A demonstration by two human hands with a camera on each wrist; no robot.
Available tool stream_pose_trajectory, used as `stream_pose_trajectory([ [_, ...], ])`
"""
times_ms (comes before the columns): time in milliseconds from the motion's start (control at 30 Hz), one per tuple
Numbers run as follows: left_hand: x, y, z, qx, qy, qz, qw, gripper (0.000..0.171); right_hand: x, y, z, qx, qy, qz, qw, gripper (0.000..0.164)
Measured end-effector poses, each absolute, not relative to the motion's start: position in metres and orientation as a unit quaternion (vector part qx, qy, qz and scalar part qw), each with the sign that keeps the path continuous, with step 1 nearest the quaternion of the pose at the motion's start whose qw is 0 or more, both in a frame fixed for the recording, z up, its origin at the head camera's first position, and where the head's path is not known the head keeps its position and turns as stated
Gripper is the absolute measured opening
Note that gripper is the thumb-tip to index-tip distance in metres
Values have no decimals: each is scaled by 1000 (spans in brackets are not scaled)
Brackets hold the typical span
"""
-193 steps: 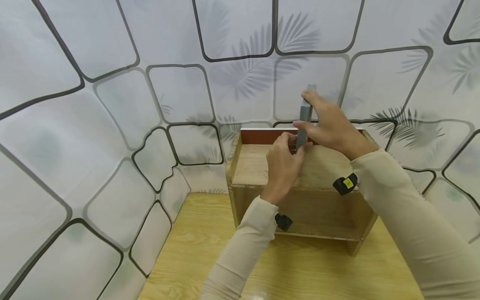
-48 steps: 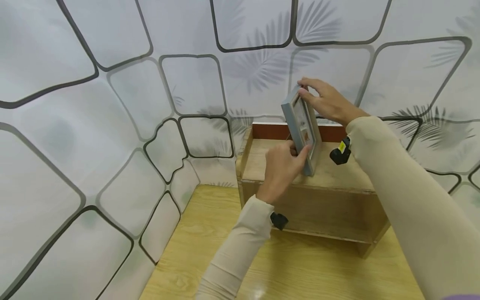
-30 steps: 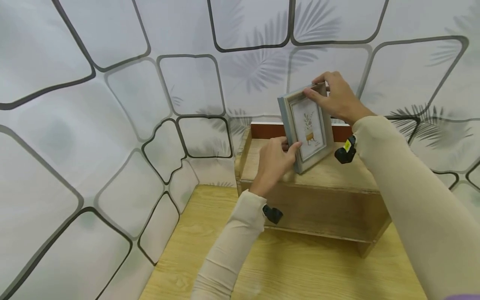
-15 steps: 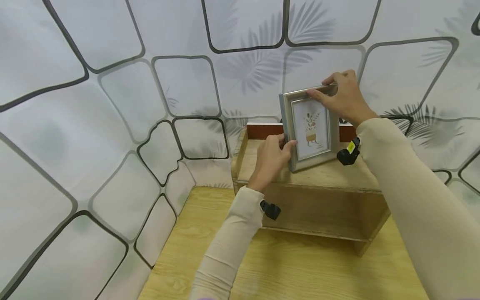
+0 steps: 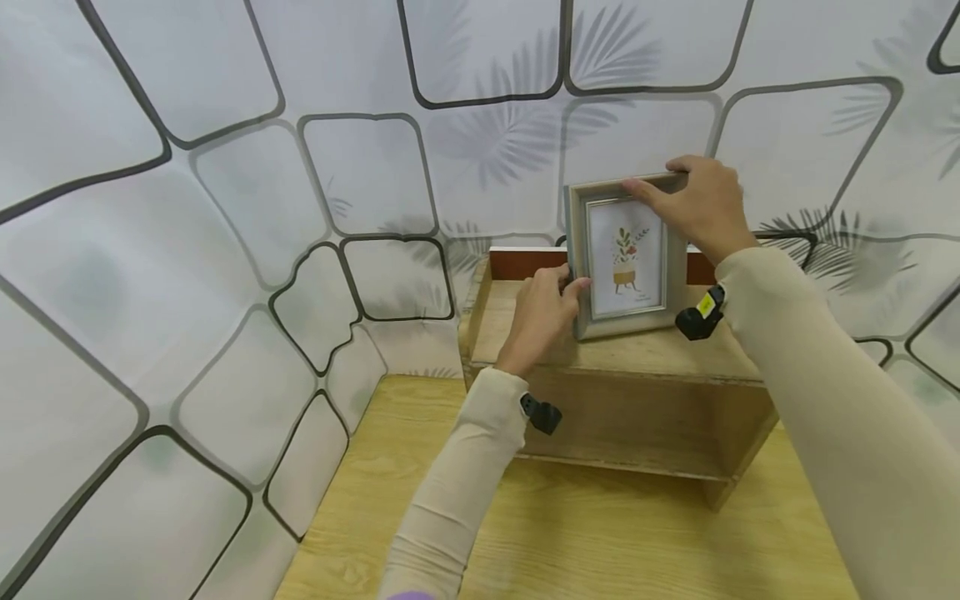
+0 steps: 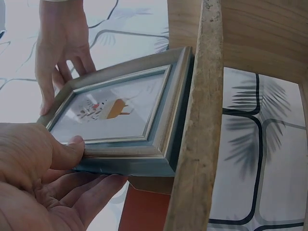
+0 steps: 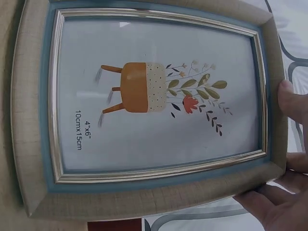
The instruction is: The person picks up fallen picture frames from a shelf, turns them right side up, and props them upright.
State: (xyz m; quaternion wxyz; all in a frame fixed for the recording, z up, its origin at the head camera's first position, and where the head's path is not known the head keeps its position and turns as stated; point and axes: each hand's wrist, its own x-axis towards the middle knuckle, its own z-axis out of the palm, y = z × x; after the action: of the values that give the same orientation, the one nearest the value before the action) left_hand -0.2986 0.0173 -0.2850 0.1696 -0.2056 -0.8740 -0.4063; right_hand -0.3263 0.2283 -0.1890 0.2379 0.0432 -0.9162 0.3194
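A picture frame (image 5: 626, 258) with a pale, wood-toned border and bluish edges stands upright on the top board of a small wooden shelf (image 5: 675, 354). Its print of a potted plant on legs faces me; the right wrist view shows "4"x6" 10cmx15cm" on it. My left hand (image 5: 542, 317) pinches the frame's left side, thumb on the front and fingers behind. With my right hand (image 5: 701, 204) I grip the top right corner, thumb in front. In the left wrist view the frame's bottom edge (image 6: 180, 115) meets the shelf board. The frame's back is hidden.
Under the shelf lies a yellow wood-grain table (image 5: 600, 533). A red-brown strip (image 5: 517, 265) with a white top edge runs along the shelf's back. Patterned wall covering (image 5: 360, 183) rises behind and to the left.
Edge-on at first, the picture frame has turned so its print faces me, and it sits nearer the shelf's front. Both hands stay on it; the right hand has shifted rightward along its top.
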Motion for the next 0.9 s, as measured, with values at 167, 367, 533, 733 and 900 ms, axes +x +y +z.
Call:
stream_pose_trajectory([
  [167,-299,20,-284,-205,-877,-398,173,33,-321,230,-191,30,-907,323,270,90],
  [367,-301,23,-286,-203,-877,-396,178,30,-315,229,-192,12,-897,325,300,84],
  [533,-303,25,-286,-203,-876,-395,189,26,-313,228,-195,7,-885,329,330,78],
  [733,-303,26,-286,-205,-873,-400,188,25,-310,226,-199,6,-877,339,340,77],
  [900,-302,25,-286,-209,-872,-406,175,24,-309,227,-200,5,-878,335,340,78],
])
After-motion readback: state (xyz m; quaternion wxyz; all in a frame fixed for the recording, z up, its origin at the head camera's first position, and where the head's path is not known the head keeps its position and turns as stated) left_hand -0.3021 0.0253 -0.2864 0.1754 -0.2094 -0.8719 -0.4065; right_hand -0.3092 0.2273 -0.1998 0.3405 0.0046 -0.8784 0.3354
